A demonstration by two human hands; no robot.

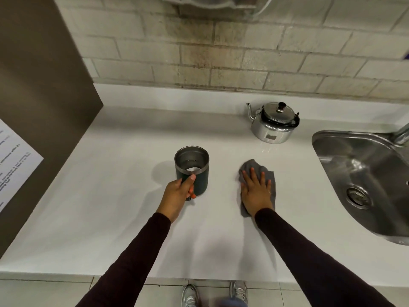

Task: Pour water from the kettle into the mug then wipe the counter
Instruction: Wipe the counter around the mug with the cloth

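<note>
A dark green cylindrical mug (192, 171) with a steel-lined inside and a metal rim stands upright on the white counter (110, 196), roughly at its middle. Water shows in its bottom, with a bright reflection on the surface. The left hand (178, 196) wraps around the near side of the mug, fingers clamped on its wall and handle, thumb up near the rim.

To the right, well apart from the mug, a crumpled grey cloth (261, 185) lies flat on the counter. The right hand (256, 191) presses down on it, palm flat, fingers spread apart.

A shiny round steel kettle (273, 124) with a black knob on its lid and a black handle sits farther back, near the tiled wall, spout pointing left. A stainless steel sink (365, 178) is set into the counter at the right.
</note>
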